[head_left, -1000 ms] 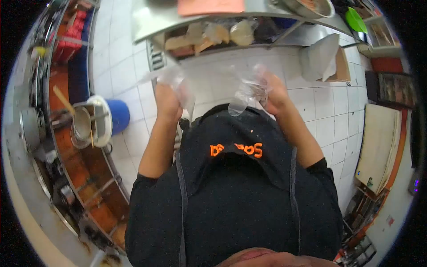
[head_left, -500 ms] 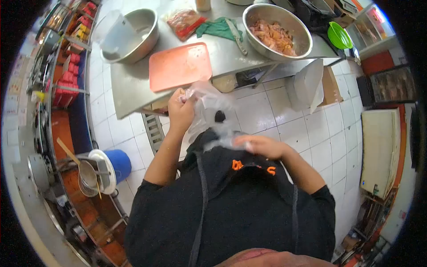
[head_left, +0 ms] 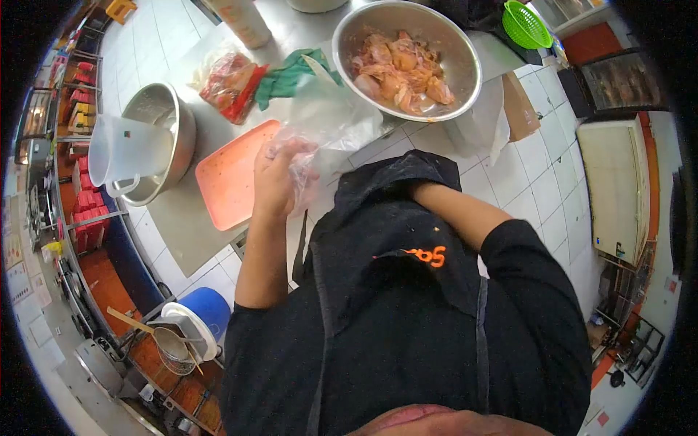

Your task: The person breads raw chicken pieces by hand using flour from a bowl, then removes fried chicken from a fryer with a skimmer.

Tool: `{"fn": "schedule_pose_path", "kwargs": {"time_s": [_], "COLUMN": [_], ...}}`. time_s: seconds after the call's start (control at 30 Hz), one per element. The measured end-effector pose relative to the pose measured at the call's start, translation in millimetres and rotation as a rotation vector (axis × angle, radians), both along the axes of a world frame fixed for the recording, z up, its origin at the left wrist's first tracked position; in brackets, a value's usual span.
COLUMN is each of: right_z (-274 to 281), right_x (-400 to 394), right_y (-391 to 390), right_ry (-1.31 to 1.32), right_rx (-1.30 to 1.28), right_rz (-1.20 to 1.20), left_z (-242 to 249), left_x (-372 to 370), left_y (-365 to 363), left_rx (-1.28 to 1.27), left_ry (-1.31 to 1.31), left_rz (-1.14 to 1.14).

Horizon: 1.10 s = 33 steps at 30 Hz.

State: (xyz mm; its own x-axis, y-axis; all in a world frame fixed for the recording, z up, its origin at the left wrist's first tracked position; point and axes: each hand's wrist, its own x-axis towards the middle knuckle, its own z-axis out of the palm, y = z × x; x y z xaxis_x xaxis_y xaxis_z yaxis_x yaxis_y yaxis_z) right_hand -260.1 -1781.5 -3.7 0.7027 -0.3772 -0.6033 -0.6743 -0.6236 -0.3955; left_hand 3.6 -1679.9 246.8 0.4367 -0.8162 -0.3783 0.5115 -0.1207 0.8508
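My left hand is closed on a clear plastic bag, which spreads up and to the right over the table's edge. Just left of that hand lies a pink tray with a wet-looking surface. My right forearm reaches into the folds of the black apron at my front; the fabric hides the fingers. Beyond the bag stands a large metal bowl of raw chicken pieces. A green cloth and a knife, partly seen through the bag, lie beside the bowl.
On the metal table are a metal pot with a translucent pitcher, a plastic bag of red food and a tall container. A green basket is at the back right. A blue bucket stands lower left.
My right hand has left the plastic bag and gone into the apron folds. The left hand still holds the bag, now flared toward the bowl. The view has shifted.
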Motion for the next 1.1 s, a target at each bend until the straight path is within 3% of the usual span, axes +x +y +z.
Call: {"fn": "schedule_pose_path", "kwargs": {"time_s": [0.13, 0.2, 0.23, 0.3, 0.33, 0.4, 0.43, 0.5, 0.57, 0.6, 0.63, 0.67, 0.73, 0.77, 0.8, 0.83, 0.87, 0.9, 0.97, 1.0, 1.07, 1.1], "right_z": [8, 123, 136, 151, 157, 171, 187, 241, 267, 270, 261, 267, 290, 291, 293, 296, 296, 292, 295, 293, 277, 273], "right_x": [-17, -11, -21, -49, -64, -85, -94, -103, -104, -100, -93, -85, -69, -68, -67, -67, -69, -73, -82, -82, -82, -81], "right_y": [-53, -74, -83, -100, -113, -144, -156, -182, -206, -216, -221, -222, -224, -232, -239, -246, -251, -254, -253, -253, -249, -246], "right_ry": [-0.051, 0.146, 0.146, 0.152, 0.166, 0.045, 0.041, -0.066, -0.353, -0.522, -0.908, -0.906, -1.033, -1.037, -0.910, -0.782, -0.798, -0.750, -0.661, -0.659, -0.869, -0.945], "right_rx": [0.243, 0.647, 0.651, 0.939, 0.955, 0.581, 0.594, 0.305, 0.366, 0.517, 0.515, 0.532, 0.915, 0.921, 0.869, 0.802, 0.793, 0.961, 1.245, 1.245, 1.297, 1.284], "right_rz": [0.096, -0.094, -0.072, -0.563, -0.533, -0.030, 0.002, 0.185, -0.063, -0.235, -0.337, -0.327, -0.514, -0.500, -0.271, -0.043, -0.016, -0.148, -0.406, -0.386, -0.538, -0.585], "left_z": [1, 5, 5, 6, 15, 40, 44, 52, 59, 63, 67, 73, 84, 86, 89, 92, 94, 91, 84, 85, 89, 95], "left_x": [-20, -35, -40, -60, -75, -103, -115, -139, -161, -168, -175, -183, -197, -207, -206, -203, -196, -187, -173, -174, -182, -193], "left_y": [-12, -16, -21, -25, -32, -51, -57, -67, -79, -84, -87, -91, -107, -119, -121, -121, -123, -126, -131, -136, -155, -157], "left_rx": [-0.087, -0.087, -0.080, -0.048, -0.025, -0.003, 0.017, 0.111, 0.138, 0.140, 0.198, 0.216, 0.350, 0.279, 0.281, 0.300, 0.311, 0.305, 0.211, 0.210, 0.209, 0.312], "left_ry": [-0.059, -0.228, -0.236, -0.332, -0.341, -0.594, -0.609, -0.707, -0.850, -0.978, -1.012, -1.016, -1.098, -1.008, -1.016, -0.963, -0.918, -0.937, -0.704, -0.709, -1.853, -2.025], "left_rz": [0.075, 0.152, 0.171, 0.273, 0.299, 0.341, 0.365, 0.417, 0.397, 0.334, 0.227, 0.237, 0.030, 0.128, 0.137, 0.073, 0.016, 0.041, 0.226, 0.244, 0.604, 0.649]}}
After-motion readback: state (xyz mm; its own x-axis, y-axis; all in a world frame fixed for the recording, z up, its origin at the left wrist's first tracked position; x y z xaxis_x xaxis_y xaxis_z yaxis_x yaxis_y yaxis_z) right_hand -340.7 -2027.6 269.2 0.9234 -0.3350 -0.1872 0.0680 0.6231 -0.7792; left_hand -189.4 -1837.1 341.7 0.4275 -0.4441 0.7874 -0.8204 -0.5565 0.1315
